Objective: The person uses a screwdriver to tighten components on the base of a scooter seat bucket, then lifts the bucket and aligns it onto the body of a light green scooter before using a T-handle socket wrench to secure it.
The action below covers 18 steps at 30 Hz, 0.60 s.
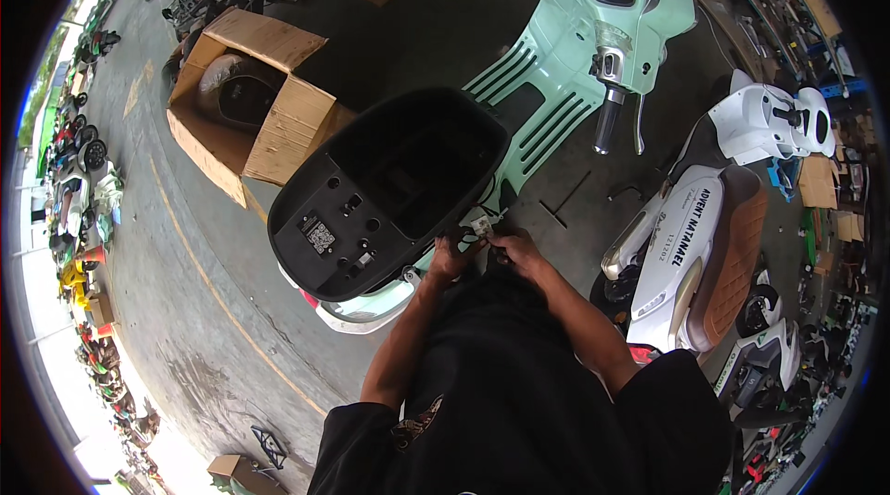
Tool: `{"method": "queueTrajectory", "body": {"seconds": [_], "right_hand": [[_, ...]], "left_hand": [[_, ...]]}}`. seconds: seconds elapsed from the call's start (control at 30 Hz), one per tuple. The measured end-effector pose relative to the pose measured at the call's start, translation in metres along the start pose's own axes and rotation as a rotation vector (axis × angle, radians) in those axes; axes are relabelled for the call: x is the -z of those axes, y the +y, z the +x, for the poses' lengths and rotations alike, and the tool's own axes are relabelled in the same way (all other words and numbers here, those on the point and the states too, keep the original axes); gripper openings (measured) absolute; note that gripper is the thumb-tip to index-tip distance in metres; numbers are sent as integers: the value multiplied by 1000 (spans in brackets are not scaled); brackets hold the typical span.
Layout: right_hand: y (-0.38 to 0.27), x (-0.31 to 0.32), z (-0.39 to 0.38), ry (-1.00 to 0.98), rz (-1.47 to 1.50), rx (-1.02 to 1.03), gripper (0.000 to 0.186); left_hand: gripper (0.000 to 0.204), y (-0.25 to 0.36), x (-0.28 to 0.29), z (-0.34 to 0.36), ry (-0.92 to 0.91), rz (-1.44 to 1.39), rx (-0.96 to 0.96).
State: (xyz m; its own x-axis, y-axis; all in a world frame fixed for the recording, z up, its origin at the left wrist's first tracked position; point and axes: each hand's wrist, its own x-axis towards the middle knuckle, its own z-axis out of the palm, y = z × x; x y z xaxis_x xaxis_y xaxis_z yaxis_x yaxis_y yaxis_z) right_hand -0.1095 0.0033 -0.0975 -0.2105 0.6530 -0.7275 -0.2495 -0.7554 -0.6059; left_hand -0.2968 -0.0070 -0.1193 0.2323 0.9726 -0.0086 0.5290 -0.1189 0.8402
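Both hands are at work just beside the right-hand edge of a black storage bin (399,166) fitted in a mint-green scooter (554,36). The left grip (451,257) has its fingers curled in against a small pale piece (479,223); whether it pinches that piece or only steadies it, I cannot tell. The right grip (515,248) has its fingertips drawn together at the near end of the same piece, pinching it. The small pale piece sits between the two grips, slightly ahead of them; its exact kind is too small to determine.

The bin's rear panel, bearing a code label (321,237), lies to the left of the left grip. The scooter's slotted footboard (556,120) and its handlebar (607,120) are ahead of the right grip and to its right.

An open cardboard box (298,129) stands on the floor (222,282), well apart from the left grip, ahead and to the left. Nearer, to the right of the right grip and ahead, a T-shaped tool (560,205) lies on the floor. Farther right stands a white scooter (675,249) with a brown quilted seat (737,263).
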Motion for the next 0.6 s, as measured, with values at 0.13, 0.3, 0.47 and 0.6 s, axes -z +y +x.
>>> {"method": "queueTrajectory", "body": {"seconds": [0.13,0.3,0.47,0.6], "right_hand": [[4,0,2,9,133,-29,14],[-13,-13,-3,43,-113,5,13],[-43,-7,11,110,-810,379,17],[-46,-2,30,304,-1188,605,35]], "left_hand": [[36,-3,-7,1,20,7,79],[25,-5,-9,-1,211,129,-106],[22,-3,-6,-5,220,81,20],[22,5,-2,-4,140,128,43]]}}
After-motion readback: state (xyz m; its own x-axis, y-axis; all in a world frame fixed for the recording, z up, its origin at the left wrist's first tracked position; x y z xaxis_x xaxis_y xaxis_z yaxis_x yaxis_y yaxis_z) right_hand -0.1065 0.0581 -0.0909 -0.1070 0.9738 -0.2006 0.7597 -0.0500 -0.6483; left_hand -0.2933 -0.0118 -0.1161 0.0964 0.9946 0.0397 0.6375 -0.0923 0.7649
